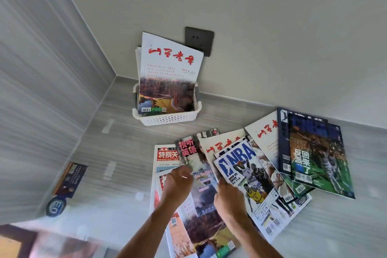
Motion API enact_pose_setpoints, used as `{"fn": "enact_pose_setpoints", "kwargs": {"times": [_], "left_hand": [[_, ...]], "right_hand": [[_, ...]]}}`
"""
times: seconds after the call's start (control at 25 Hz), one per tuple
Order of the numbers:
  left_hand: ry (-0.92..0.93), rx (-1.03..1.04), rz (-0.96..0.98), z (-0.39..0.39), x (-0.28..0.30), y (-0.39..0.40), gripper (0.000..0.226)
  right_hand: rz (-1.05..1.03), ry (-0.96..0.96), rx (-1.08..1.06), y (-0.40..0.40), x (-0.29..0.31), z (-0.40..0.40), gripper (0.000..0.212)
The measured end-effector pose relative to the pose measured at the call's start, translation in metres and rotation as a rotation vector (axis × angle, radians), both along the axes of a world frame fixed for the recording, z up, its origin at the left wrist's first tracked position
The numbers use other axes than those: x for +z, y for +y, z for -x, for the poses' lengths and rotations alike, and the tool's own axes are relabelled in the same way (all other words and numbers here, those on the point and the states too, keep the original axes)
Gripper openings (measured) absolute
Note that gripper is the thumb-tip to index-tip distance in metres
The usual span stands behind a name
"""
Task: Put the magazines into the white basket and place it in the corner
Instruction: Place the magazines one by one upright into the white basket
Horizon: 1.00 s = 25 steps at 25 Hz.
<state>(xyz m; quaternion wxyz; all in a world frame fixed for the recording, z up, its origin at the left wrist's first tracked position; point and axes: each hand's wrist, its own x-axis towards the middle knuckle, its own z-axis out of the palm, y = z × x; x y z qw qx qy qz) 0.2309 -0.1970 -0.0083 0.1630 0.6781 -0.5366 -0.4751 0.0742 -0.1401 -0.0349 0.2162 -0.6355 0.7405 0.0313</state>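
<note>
Near bench centre, both hands on one magazine (198, 165): left grip (178, 180) pinching its left edge, right grip (227, 192) clenched on its right edge. Basket (167, 118) well beyond, by corner.

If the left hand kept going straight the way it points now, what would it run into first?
The left hand points up the frame toward the wall, already on the magazine with red Chinese title. Past that cover's top edge, the white basket looks next in line, though depth is unclear.

glossy paper magazines (247, 176), perforated white plastic basket (167, 119), seemingly matt floor (117, 132)
</note>
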Motion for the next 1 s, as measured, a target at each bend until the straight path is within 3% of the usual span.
{"fn": "enact_pose_setpoints", "kwargs": {"times": [0.12,0.24,0.36,0.44,0.52,0.6,0.68,0.76,0.88,1.0], "left_hand": [[0.122,-0.083,0.124,0.026,0.015,0.004,0.028],[0.151,0.003,0.085,0.04,0.033,-0.002,0.009],[0.166,0.107,0.121,0.031,0.057,-0.004,0.016],[0.366,0.095,0.132,0.015,0.075,-0.001,0.021],[0.608,0.063,0.101,-0.01,0.089,0.006,0.011],[0.721,0.047,0.104,-0.029,0.097,0.011,0.02],[0.605,0.203,0.204,-0.036,0.094,0.01,0.015],[0.313,0.38,0.272,-0.034,0.08,0.007,0.025],[0.022,0.386,0.246,-0.033,0.059,0.005,0.019],[-0.076,0.367,0.364,-0.044,0.063,-0.009,0.014]], "right_hand": [[0.142,-0.247,-0.071,-0.001,0.034,0.013,0.037],[0.256,-0.592,0.009,0.012,0.059,-0.003,0.039],[0.029,-1.03,-0.058,0.01,0.079,0.005,0.029],[0.03,-1.144,-0.344,-0.001,0.082,0.03,0.053],[0.001,-1.261,-0.49,-0.019,0.087,0.057,0.071],[-0.063,-1.324,-0.432,-0.034,0.094,0.076,0.047],[-0.089,-1.269,-0.364,-0.041,0.098,0.081,0.021],[-0.049,-1.146,-0.376,-0.037,0.089,0.073,0.01],[0.043,-1.012,-0.381,-0.03,0.073,0.055,0.014],[0.105,-1.011,-0.37,-0.042,0.078,0.044,0.017]]}}
